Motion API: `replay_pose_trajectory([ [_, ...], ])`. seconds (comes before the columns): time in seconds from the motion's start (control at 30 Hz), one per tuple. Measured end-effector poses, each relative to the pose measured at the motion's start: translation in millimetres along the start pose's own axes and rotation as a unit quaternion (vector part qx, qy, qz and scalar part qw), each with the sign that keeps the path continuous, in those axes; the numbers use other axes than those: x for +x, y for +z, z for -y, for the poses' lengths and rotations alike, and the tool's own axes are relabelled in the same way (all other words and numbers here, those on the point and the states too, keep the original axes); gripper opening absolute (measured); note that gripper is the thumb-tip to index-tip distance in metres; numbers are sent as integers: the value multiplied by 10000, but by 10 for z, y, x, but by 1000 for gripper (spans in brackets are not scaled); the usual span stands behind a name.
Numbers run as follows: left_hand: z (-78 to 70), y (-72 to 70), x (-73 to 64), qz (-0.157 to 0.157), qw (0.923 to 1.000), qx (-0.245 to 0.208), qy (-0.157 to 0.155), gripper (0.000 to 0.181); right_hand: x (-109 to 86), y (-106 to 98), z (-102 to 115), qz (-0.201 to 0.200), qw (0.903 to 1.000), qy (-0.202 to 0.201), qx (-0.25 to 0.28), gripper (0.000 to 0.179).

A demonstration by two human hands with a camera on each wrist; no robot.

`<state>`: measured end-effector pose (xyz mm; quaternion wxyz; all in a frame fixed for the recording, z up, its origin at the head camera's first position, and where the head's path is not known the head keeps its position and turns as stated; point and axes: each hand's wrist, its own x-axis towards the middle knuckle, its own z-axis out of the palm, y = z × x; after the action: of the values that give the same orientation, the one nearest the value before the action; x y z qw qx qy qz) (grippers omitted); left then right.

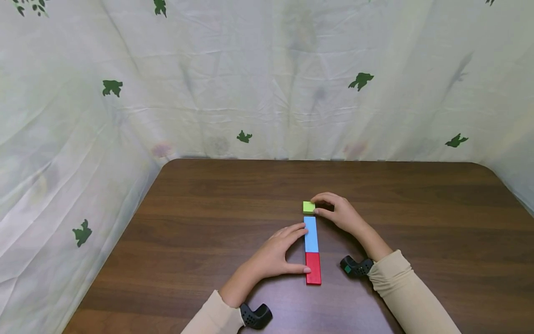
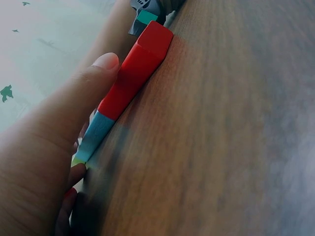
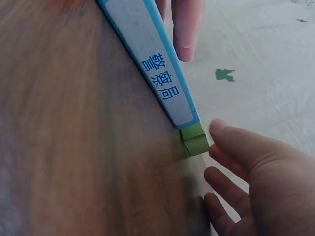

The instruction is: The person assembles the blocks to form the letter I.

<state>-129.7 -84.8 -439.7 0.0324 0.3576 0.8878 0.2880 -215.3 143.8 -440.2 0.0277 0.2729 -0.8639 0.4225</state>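
Three painted blocks lie in a line on the table. Nearest the body is a red block (image 1: 314, 269), which meets the end of a longer blue block (image 1: 311, 235). Beyond a narrow gap sits a small green block (image 1: 308, 207). My left hand (image 1: 275, 255) is spread along the left side, its thumb touching the red block and its fingertips at the blue one. At the green block's right side, my right hand (image 1: 339, 214) pinches it between thumb and index finger. In the right wrist view the blue block's side bears a white panel with blue characters.
The blocks rest on a brown wooden table (image 1: 200, 204) with rounded far corners. Pale cloth (image 1: 267, 83) with green leaf shapes hangs behind it and at the sides. Black devices are worn on the left wrist (image 1: 256, 317) and the right wrist (image 1: 356, 267).
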Motion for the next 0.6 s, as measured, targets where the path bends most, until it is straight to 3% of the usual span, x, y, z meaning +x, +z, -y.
replay_pose_trajectory([
  [0.37,-6,-6,18,-234,9995,-197,-73,73,-2,-60,82,-327,9991,252,130,34],
  [0.6,-31,-94,34,-547,9977,332,-228,74,-21,-154,210,-529,9985,147,63,39],
])
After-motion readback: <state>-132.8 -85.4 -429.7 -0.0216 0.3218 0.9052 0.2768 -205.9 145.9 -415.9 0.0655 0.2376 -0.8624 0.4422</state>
